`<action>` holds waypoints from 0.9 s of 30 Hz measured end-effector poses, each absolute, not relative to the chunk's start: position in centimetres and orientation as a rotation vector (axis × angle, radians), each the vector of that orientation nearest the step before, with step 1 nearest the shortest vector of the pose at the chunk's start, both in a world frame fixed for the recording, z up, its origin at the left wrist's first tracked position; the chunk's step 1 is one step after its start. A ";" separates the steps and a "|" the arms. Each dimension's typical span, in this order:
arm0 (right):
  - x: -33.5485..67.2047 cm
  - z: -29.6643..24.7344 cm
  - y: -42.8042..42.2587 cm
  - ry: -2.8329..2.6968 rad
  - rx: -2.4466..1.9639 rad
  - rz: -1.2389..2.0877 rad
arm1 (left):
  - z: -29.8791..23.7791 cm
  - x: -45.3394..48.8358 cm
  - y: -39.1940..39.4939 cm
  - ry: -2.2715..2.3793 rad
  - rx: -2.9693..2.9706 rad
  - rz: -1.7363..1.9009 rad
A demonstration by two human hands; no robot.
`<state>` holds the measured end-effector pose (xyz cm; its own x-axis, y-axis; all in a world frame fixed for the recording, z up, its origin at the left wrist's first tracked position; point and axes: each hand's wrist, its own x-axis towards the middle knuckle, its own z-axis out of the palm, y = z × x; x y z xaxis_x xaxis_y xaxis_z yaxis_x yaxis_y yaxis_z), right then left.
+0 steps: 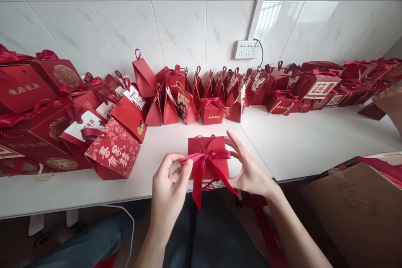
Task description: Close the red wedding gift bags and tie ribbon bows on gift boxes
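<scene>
A small red gift box [194, 146] sits at the table's front edge, tied on top with a dark pink ribbon bow [205, 158]. Two ribbon tails hang over its front, and a twisted red cord shows under its near edge. My left hand [171, 180] pinches the left loop of the bow between thumb and fingers. Curved around the box's right side, my right hand [248, 171] steadies it, with fingers at the far corner and the thumb at the near one; part of the fingers is hidden behind the box.
Another bow-tied box [212, 115] and a row of triangular red boxes [171, 109] stand along the wall. Boxes are piled at left, including a floral box [113, 150]. A cardboard carton [354, 205] is at lower right. Another person's hand [389, 98] shows at far right.
</scene>
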<state>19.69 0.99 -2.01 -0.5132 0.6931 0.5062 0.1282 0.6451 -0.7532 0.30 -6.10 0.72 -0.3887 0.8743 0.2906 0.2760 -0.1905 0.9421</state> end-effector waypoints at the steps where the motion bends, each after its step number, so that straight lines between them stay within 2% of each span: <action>1: 19.7 -1.8 0.4 -1.998 -0.628 0.749 | 1.2 0.9 -6.7 1.646 1.486 1.691; 4: 19.6 -1.3 -0.9 -1.942 -0.531 0.534 | 2.1 2.7 -8.1 1.697 2.060 1.908; 7: 19.6 -1.2 -1.6 -1.859 -0.416 0.465 | 2.5 3.9 -8.9 1.566 2.475 1.986; 12: 19.9 -1.0 -2.1 -1.763 -0.410 0.463 | 2.5 3.4 -9.6 1.397 2.799 1.787; 27: 20.3 -0.7 -2.8 -1.740 -0.475 0.387 | 3.0 3.9 -10.9 1.425 2.762 1.799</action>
<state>20.33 -2.77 -0.69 -0.1862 0.5102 0.8397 0.1064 0.8601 -0.4990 3.87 -10.92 3.02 0.2236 0.3623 0.9049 0.7979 -0.6012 0.0436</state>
